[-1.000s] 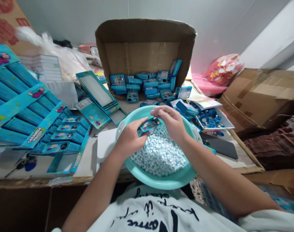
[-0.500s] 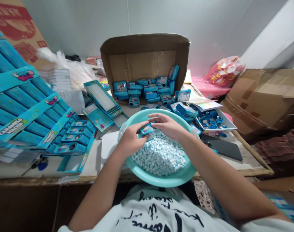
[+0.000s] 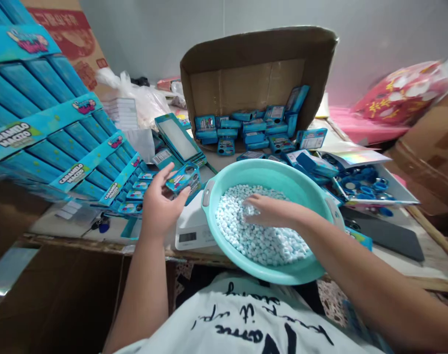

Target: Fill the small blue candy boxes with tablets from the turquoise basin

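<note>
My left hand [image 3: 161, 201] grips a small blue candy box [image 3: 183, 178] between thumb and fingers, over the table left of the bowl. The box has a dark round spot on its end. My right hand [image 3: 264, 212] reaches into the turquoise bowl [image 3: 231, 255], its curled fingers among small white and pale-blue candies [image 3: 253, 241]. Candies lie between its fingertips. A white scale [image 3: 194, 228] with a small display stands partly under the bowl's left side.
A cardboard box [image 3: 242, 54] on its side holds several blue boxes [image 3: 253, 137]. Stacked display trays [image 3: 54, 125] lean at left. On the right, a white tray [image 3: 386, 199] of blue round parts and a dark flat slab [image 3: 389, 236] lie near the table edge.
My hands have separated. The left has carried the candy box left, out of the bowl; the right has moved down into the candies. The view has shifted left.
</note>
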`<state>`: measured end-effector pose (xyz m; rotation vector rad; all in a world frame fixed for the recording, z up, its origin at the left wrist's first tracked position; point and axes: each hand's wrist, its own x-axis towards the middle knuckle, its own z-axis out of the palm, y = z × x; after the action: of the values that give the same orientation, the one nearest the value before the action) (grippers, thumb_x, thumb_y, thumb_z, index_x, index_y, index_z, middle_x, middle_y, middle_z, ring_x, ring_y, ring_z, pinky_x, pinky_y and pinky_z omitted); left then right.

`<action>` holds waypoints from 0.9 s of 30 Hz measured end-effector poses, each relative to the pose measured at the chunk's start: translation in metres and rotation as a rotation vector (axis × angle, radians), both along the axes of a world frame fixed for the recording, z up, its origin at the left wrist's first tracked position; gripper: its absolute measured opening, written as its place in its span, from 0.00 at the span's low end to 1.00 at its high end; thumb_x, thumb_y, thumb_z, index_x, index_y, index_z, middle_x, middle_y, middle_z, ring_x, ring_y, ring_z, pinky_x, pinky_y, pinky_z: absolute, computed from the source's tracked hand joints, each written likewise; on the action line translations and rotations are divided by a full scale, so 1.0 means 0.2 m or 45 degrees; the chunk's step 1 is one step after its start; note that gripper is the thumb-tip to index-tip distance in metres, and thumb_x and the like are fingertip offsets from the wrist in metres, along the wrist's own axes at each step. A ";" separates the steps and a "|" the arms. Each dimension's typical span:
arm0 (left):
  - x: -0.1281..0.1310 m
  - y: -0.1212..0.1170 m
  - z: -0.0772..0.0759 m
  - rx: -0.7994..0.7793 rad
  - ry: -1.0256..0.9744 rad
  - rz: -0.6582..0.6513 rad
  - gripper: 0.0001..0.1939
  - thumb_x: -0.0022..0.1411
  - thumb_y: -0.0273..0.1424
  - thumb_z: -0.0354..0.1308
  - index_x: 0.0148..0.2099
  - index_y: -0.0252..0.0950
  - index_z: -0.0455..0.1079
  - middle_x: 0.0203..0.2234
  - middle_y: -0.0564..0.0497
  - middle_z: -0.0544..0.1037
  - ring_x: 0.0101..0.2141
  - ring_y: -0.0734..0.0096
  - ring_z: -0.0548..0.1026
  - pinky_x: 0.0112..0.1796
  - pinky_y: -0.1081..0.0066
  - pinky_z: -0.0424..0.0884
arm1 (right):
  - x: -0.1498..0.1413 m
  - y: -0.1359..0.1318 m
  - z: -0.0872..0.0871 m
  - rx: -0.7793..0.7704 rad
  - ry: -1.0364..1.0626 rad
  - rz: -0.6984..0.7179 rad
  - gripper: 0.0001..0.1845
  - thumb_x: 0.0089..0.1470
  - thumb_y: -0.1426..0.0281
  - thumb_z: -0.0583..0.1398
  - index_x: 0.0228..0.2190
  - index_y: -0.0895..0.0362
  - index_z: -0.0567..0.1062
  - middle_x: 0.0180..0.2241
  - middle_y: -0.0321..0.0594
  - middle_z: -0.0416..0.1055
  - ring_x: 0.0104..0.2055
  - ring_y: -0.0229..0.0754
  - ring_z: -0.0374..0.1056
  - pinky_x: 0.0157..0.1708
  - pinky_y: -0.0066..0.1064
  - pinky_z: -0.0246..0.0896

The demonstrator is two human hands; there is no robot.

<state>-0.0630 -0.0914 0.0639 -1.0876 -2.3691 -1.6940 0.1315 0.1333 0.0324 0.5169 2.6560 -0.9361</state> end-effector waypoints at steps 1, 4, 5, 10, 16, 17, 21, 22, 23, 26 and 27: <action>-0.03 -0.03 -0.03 -0.023 -0.046 0.008 0.35 0.57 0.33 0.69 0.66 0.40 0.66 0.57 0.42 0.75 0.53 0.53 0.77 0.53 0.56 0.78 | 0.00 -0.02 0.00 0.053 -0.070 0.153 0.29 0.53 0.53 0.65 0.53 0.51 0.75 0.60 0.50 0.65 0.61 0.63 0.62 0.57 0.51 0.62; -0.08 -0.08 -0.14 -0.113 -0.214 -0.050 0.37 0.54 0.32 0.71 0.65 0.39 0.66 0.58 0.39 0.74 0.57 0.49 0.74 0.54 0.53 0.77 | -0.02 -0.07 0.00 0.054 -0.081 0.300 0.30 0.49 0.54 0.68 0.51 0.53 0.76 0.56 0.48 0.68 0.56 0.58 0.67 0.52 0.43 0.66; -0.08 -0.09 -0.18 -0.129 -0.283 -0.087 0.37 0.54 0.33 0.71 0.65 0.39 0.66 0.58 0.38 0.73 0.58 0.48 0.74 0.55 0.51 0.76 | -0.03 -0.07 0.00 0.042 -0.084 0.288 0.29 0.49 0.56 0.69 0.51 0.54 0.75 0.54 0.47 0.69 0.52 0.55 0.69 0.49 0.40 0.66; -0.11 -0.19 -0.25 0.048 -0.435 -0.174 0.44 0.52 0.37 0.74 0.68 0.40 0.61 0.64 0.37 0.68 0.65 0.50 0.66 0.64 0.49 0.64 | -0.06 -0.09 0.01 0.076 -0.136 0.250 0.24 0.47 0.64 0.69 0.47 0.57 0.77 0.48 0.45 0.75 0.43 0.49 0.72 0.38 0.34 0.63; -0.16 -0.38 -0.22 0.206 -0.361 0.027 0.34 0.57 0.40 0.71 0.62 0.34 0.69 0.56 0.36 0.76 0.58 0.52 0.74 0.59 0.54 0.71 | -0.06 -0.07 0.01 0.172 -0.098 0.261 0.08 0.54 0.71 0.61 0.35 0.56 0.81 0.34 0.42 0.78 0.34 0.45 0.71 0.32 0.33 0.58; -0.16 -0.40 -0.21 0.200 -0.346 0.064 0.33 0.58 0.40 0.70 0.62 0.34 0.69 0.56 0.37 0.77 0.58 0.53 0.75 0.59 0.55 0.72 | -0.06 -0.06 0.02 0.177 -0.071 0.256 0.08 0.54 0.71 0.60 0.33 0.55 0.81 0.33 0.42 0.79 0.34 0.45 0.71 0.32 0.33 0.58; -0.17 -0.45 -0.19 0.188 -0.283 0.159 0.28 0.61 0.38 0.69 0.60 0.35 0.72 0.54 0.41 0.79 0.56 0.56 0.76 0.59 0.57 0.72 | -0.05 -0.03 0.03 0.142 0.078 0.213 0.12 0.59 0.68 0.57 0.30 0.53 0.80 0.35 0.42 0.79 0.35 0.46 0.72 0.33 0.34 0.60; -0.17 -0.45 -0.18 0.192 -0.269 0.179 0.27 0.61 0.38 0.68 0.60 0.35 0.72 0.53 0.42 0.79 0.55 0.57 0.77 0.59 0.57 0.73 | -0.05 -0.03 0.04 0.147 0.107 0.200 0.12 0.60 0.67 0.57 0.31 0.53 0.80 0.35 0.42 0.80 0.36 0.47 0.72 0.33 0.34 0.60; -0.18 -0.44 -0.18 0.202 -0.257 0.196 0.26 0.61 0.37 0.68 0.60 0.36 0.73 0.52 0.43 0.80 0.55 0.58 0.78 0.59 0.57 0.73 | -0.05 -0.02 0.04 0.160 0.131 0.192 0.13 0.60 0.66 0.56 0.31 0.53 0.80 0.36 0.43 0.80 0.36 0.47 0.72 0.33 0.34 0.61; -0.19 -0.43 -0.16 0.244 -0.234 0.231 0.23 0.62 0.36 0.68 0.58 0.37 0.74 0.50 0.45 0.81 0.53 0.60 0.79 0.58 0.59 0.74 | -0.05 -0.02 0.05 0.213 0.167 0.185 0.14 0.61 0.66 0.55 0.31 0.53 0.80 0.35 0.43 0.79 0.35 0.46 0.71 0.33 0.35 0.60; -0.19 -0.42 -0.15 0.252 -0.228 0.238 0.23 0.62 0.36 0.68 0.58 0.37 0.75 0.49 0.46 0.81 0.52 0.61 0.79 0.58 0.59 0.74 | -0.05 -0.02 0.06 0.221 0.167 0.184 0.14 0.62 0.67 0.55 0.31 0.53 0.80 0.35 0.43 0.79 0.34 0.46 0.71 0.33 0.35 0.60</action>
<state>-0.1010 -0.1757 0.0339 -0.6892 -2.2528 -1.9764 0.1215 0.1295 0.0438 0.3042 2.8648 -0.7251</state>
